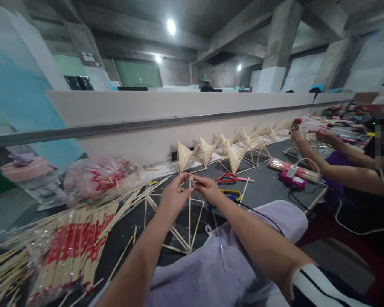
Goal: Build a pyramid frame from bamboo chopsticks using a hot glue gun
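Note:
A frame of thin wooden sticks [189,221] stands on the dark tabletop in front of me, its sticks meeting at corners. At its upper corner, my left hand [176,197] pinches the stick ends with thumb and fingers. My right hand [208,188] closes on the same corner from the other side, fingertips nearly touching the left ones. The exact joint between the fingers is partly hidden. Just beyond my right hand lie red-handled pliers [227,178], and a yellow-and-blue-handled tool [233,195] is partly behind my wrist.
Finished-looking twisted stick structures [235,155] line the back partition. Packs of sticks in red-printed wrappers [73,247] and loose sticks [9,260] cover the left side, near a bottle [35,181] and plastic bag [99,179]. At right, a magenta power strip [292,181] sits near a co-worker's arms [336,170].

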A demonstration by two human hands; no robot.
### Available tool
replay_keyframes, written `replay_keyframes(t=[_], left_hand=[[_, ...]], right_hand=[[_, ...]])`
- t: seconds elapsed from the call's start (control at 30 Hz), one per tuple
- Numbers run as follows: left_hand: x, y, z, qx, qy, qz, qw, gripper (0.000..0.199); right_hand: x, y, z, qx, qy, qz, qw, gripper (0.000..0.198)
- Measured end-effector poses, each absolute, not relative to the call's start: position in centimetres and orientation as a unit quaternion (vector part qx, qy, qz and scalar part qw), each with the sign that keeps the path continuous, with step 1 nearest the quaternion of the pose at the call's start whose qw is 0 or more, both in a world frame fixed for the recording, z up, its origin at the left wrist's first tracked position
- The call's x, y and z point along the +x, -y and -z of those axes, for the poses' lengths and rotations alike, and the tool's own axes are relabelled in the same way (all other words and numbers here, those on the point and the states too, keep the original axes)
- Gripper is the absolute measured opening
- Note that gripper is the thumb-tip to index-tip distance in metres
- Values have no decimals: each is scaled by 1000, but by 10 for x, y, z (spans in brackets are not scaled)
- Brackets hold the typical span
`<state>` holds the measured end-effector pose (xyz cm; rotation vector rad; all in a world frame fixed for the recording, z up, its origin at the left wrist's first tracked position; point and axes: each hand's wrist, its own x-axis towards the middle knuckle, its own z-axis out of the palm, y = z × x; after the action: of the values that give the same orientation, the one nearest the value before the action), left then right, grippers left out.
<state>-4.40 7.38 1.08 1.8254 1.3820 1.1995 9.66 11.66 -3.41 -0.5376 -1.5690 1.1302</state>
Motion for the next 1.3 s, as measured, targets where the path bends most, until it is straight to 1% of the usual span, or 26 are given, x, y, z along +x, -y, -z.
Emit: replay_keyframes(t=[0.1, 0.2, 0.3, 0.4, 0.5, 0.87, 1.0, 1.3], left_hand=[[-44, -73, -10, 668, -537, -448, 253, 50], [-44, -71, -12, 654, -589, -427, 206, 47], [-44, -69, -16, 659, -619, -400, 149, 32], [-44, -67, -21, 688, -614, -374, 103, 15], [-44, -65, -26, 713, -596, -359, 88, 7], [-46, -69, -20, 715, -557, -394, 150, 9], [-47, -69, -21, 722, -554, -385, 153, 13], [-47, -66, -24, 730, -545, -384, 149, 19]], right_hand=[[96, -116, 34, -221, 661, -466, 545, 39], [96, -115, 34, -217, 666, -471, 537, 40], [96, -114, 33, -207, 662, -490, 528, 42], [96, -114, 32, -192, 652, -509, 528, 41], [96, -115, 34, -178, 644, -520, 531, 40], [94, -116, 36, -192, 640, -519, 534, 37], [93, -116, 36, -214, 627, -516, 543, 36], [92, -113, 34, -204, 621, -517, 553, 35]])
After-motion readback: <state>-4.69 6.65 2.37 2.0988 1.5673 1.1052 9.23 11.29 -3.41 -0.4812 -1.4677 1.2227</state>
